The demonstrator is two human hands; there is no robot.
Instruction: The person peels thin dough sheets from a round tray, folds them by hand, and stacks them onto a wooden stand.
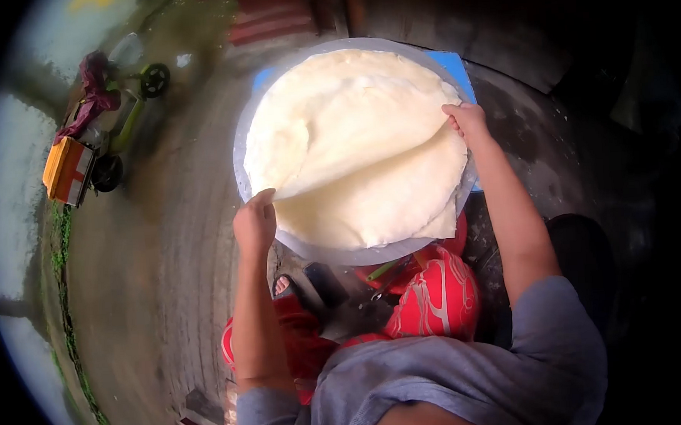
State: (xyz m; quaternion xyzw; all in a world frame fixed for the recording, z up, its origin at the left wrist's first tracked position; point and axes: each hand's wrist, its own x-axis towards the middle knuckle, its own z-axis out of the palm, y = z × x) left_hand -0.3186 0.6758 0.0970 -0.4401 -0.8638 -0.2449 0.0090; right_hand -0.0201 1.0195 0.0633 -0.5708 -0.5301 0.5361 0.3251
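Note:
A stack of thin, pale, round dough sheets lies on a wide grey round tray (350, 256) in front of me. The top dough sheet (374, 118) is lifted along its near edge and folds back toward the far side. Beneath it shows a lower dough sheet (379, 210). My left hand (255, 223) is closed in a pinch on the left end of the lifted edge. At the right end, my right hand (468, 123) pinches the same edge between thumb and fingers. The edge sags a little between both hands.
Under the tray a blue flat surface (452, 66) sticks out. A red container (460, 235) with a green-handled item (382, 270) stands below, near my red-clad knee (437, 296). A green scooter (126, 127) with an orange box (59, 169) is parked on the left.

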